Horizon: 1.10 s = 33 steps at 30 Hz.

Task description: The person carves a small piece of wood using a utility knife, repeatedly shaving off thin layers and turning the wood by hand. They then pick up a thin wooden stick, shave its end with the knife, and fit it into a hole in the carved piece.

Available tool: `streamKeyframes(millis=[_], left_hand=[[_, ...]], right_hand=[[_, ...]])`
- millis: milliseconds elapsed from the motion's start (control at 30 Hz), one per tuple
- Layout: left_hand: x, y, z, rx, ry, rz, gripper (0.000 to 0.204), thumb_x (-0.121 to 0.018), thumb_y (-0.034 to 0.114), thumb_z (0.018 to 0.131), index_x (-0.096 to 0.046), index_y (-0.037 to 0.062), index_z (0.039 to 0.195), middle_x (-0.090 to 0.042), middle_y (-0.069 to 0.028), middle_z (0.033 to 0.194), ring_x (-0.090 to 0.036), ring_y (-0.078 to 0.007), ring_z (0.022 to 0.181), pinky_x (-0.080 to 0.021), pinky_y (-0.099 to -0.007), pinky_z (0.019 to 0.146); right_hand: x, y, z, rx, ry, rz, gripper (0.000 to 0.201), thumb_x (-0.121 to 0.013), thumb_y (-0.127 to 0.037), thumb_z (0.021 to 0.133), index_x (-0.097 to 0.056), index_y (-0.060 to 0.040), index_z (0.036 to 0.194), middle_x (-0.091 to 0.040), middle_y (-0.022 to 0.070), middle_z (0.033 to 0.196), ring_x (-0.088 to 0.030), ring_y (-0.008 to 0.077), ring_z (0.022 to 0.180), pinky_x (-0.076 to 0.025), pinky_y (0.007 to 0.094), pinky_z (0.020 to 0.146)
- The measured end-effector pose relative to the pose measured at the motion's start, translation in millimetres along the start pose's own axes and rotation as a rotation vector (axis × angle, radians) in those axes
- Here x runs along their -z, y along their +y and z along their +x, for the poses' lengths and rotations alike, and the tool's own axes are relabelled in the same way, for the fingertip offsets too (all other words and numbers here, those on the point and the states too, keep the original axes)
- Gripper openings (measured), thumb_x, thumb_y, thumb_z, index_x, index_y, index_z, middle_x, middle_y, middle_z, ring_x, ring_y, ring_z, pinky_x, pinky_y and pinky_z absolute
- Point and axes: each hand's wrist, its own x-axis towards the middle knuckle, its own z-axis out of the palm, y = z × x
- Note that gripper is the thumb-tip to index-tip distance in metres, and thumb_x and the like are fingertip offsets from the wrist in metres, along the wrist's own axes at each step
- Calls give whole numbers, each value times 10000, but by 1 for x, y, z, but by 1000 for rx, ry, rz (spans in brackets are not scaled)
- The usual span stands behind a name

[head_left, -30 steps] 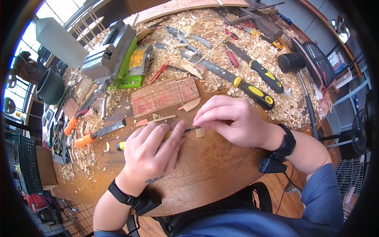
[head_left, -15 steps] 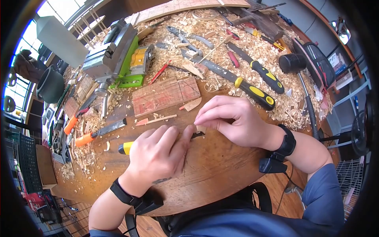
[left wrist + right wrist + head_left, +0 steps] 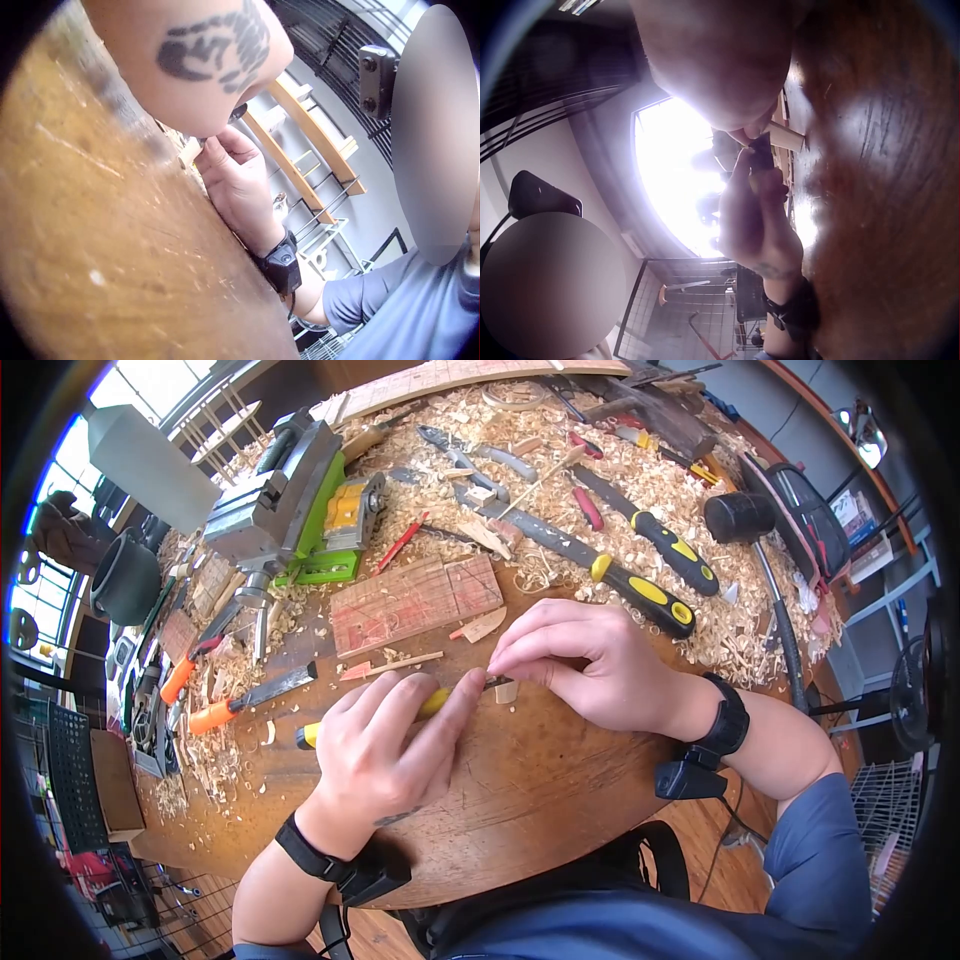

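My left hand grips a yellow-handled knife, its black butt sticking out on the left. The short dark blade lies against a small pale piece of wood, close over the tabletop. Thumb and fingertips of my right hand pinch at that piece, partly hiding it. In the right wrist view the piece of wood juts from between the hands. The left wrist view shows my right hand beyond the left palm edge, with the blade mostly hidden.
A red-marked board and small wood offcuts lie just beyond the hands. Wood shavings surround a rasp with black-yellow handle, a mallet and a metal vise. An orange-handled chisel lies left.
My left hand slid right with the knife toward the right fingertips, then drew back left. My right hand has stayed nearly in place at the small piece of wood.
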Motion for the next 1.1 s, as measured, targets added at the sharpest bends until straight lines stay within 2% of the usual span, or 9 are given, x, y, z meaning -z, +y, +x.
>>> streamKeyframes(millis=[233,300,367,533,600,667,933,1033,1100], left_hand=[[-2,1,0,10,-18,-28,498,-784,64,725,-848,97,1218,-624,-57,897,-620,-183,678,-504,-315,550],[-3,1,0,2,-32,-33,449,-789,59,756,-853,107,1198,-596,-38,859,-599,-171,654,-480,-318,525],[-3,2,-1,-1,-55,-41,412,-792,60,777,-855,109,1182,-580,-30,838,-588,-166,642,-467,-317,514],[1,5,1,-32,-143,-17,330,-801,68,820,-860,117,1141,-525,-15,781,-560,-157,617,-438,-312,491],[-1,4,1,-40,-94,-21,318,-804,58,818,-862,114,1126,-550,-17,795,-568,-152,625,-435,-307,496],[-1,3,1,-22,-57,-23,336,-803,52,804,-861,106,1130,-572,-23,813,-575,-152,632,-441,-306,501],[0,3,5,-17,18,30,421,-795,52,742,-854,65,1158,-634,-56,878,-598,-155,655,-465,-299,524],[-1,6,2,-22,-23,11,395,-788,50,764,-855,73,1153,-618,-49,866,-595,-155,653,-462,-299,521],[0,9,1,-21,-125,19,370,-782,49,784,-857,80,1144,-600,-43,851,-591,-153,648,-457,-299,516]], right_hand=[[-1,0,1,-10,4,8,111,-788,-6,930,-826,-46,1026,-810,119,1069,-782,284,972,-627,372,844],[-1,0,0,-15,5,10,112,-788,-4,928,-826,-46,1025,-810,120,1068,-783,285,970,-627,372,842],[-1,0,0,10,-7,-8,168,-782,69,928,-828,-28,1058,-796,102,1075,-772,232,969,-621,333,829],[-1,0,-1,8,-6,-8,163,-787,65,926,-830,-31,1051,-798,101,1073,-772,230,971,-620,332,831],[0,1,-1,8,-2,-10,164,-790,64,925,-831,-32,1051,-799,101,1072,-772,229,971,-620,332,830],[-2,2,0,-7,21,-10,107,-802,-21,928,-827,-55,1026,-813,114,1061,-786,274,968,-629,371,840],[-2,2,1,21,40,-17,107,-820,-55,930,-831,-68,1036,-816,105,1022,-785,268,951,-625,369,828],[-1,-1,1,2,41,-13,102,-825,-62,929,-832,-66,1031,-817,104,1004,-787,262,925,-623,365,811],[-2,-1,1,-3,43,-10,100,-828,-65,928,-832,-64,1028,-817,105,998,-788,259,911,-623,363,802]])
